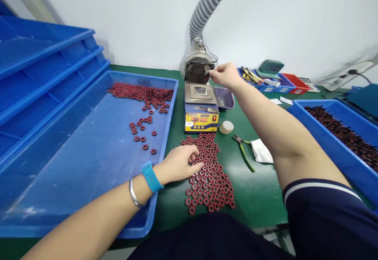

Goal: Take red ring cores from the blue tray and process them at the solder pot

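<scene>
My left hand (180, 164) rests palm down over many small red rings (211, 177) spread on the green table. Its fingers are loosely curled, with the thumb apart from them and nothing seen between. My right hand (226, 75) is raised beside the round fan grille (197, 73), thumb and fingertips pinched; what they hold is too small to make out. Below the grille stands a yellow and blue heating unit (201, 120) with lit red digits. A square patch of shiny grey material (201, 90) shows on its metal top.
At left, a blue tray (118, 173) holds more red rings, beside stacked blue trays (50, 67). Green-handled pliers (244, 153), a round pale container (226, 127) and a white pouch (261, 151) lie right of the rings. Another blue tray (333, 145) holds dark parts.
</scene>
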